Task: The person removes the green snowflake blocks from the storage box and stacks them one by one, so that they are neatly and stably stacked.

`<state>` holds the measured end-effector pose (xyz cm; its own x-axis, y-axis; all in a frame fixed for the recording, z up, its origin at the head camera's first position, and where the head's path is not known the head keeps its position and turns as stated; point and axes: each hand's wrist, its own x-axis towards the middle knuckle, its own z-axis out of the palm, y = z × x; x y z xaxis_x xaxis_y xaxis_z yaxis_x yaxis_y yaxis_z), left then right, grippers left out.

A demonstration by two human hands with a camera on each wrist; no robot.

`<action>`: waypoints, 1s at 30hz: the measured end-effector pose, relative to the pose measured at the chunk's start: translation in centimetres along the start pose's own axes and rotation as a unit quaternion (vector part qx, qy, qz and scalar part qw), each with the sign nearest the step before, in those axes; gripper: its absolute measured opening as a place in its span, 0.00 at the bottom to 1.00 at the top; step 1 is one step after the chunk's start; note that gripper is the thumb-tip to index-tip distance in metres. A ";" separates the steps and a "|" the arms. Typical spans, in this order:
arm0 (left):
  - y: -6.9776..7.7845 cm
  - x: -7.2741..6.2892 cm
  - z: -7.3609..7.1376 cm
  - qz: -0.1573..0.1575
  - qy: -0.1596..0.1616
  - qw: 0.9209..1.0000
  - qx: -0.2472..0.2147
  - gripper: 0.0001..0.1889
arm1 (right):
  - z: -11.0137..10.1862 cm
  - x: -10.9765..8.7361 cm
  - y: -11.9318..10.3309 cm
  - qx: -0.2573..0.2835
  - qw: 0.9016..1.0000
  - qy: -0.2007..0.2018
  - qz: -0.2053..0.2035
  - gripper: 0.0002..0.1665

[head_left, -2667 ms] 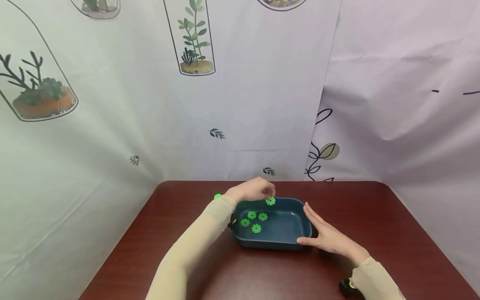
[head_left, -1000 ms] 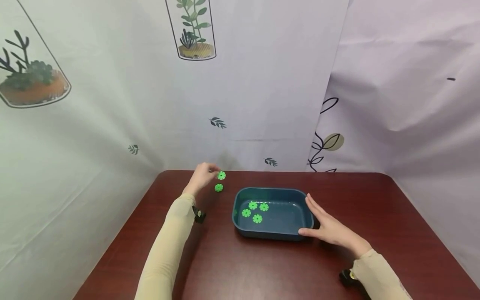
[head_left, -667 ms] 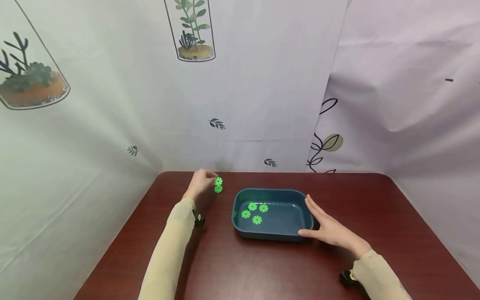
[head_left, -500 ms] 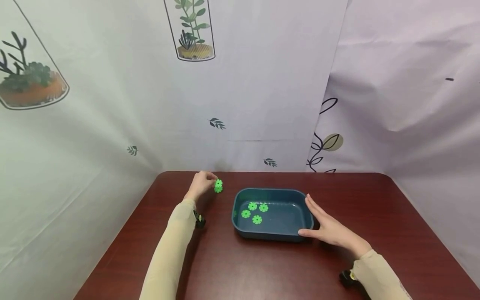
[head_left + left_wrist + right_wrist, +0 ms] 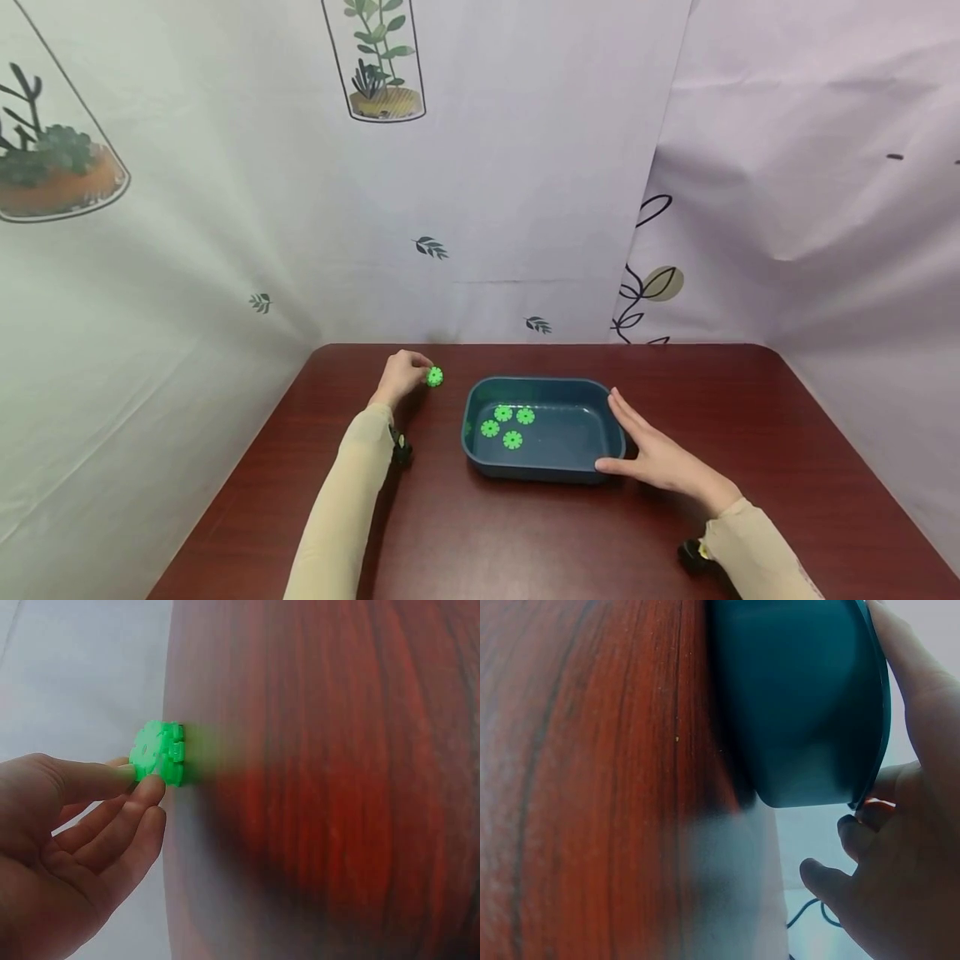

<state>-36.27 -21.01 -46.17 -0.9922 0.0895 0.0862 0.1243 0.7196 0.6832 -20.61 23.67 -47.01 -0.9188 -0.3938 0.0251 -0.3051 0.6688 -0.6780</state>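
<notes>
A green notched plastic disc (image 5: 146,750) sits between the thumb and fingers of my left hand (image 5: 402,377), pinched by its edge. It lies flat against a second green disc (image 5: 178,754); in the head view the two overlap as one green shape near the table's far left part. My right hand (image 5: 660,458) spans the right end of a dark blue rectangular dish (image 5: 543,472), thumb on the near rim and straight fingers along the far corner. Several green discs (image 5: 512,439) lie flat inside the dish, towards its left side.
The dish stands on a dark red wood-grain table (image 5: 525,542). White cloth printed with plants (image 5: 480,208) hangs behind and at both sides. Black wrist cameras (image 5: 401,448) are strapped on both wrists. A dark cable (image 5: 810,909) shows beyond the table.
My left hand has moved from over the dish to the far left, then lowered its disc onto the one lying there. The right hand has stayed at the dish.
</notes>
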 end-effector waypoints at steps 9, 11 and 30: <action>-0.2 0.0 0.1 -0.016 0.006 1.000 0.006 0.10 | 0.0 0.1 0.1 0.002 1.000 0.003 -0.004 0.67; -0.2 0.0 0.2 -0.017 0.008 1.000 0.006 0.10 | 0.0 0.1 0.1 0.002 1.000 0.004 -0.005 0.67; -1.2 0.1 0.6 -0.013 -0.054 0.998 -0.003 0.25 | 0.1 0.0 0.2 0.006 1.000 0.002 -0.004 0.66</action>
<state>-36.51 -21.44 -47.44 -0.9893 0.1453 -0.0097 0.0988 0.7189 0.6880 -20.67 23.76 -47.23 -0.9174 -0.3965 0.0337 -0.3095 0.6575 -0.6869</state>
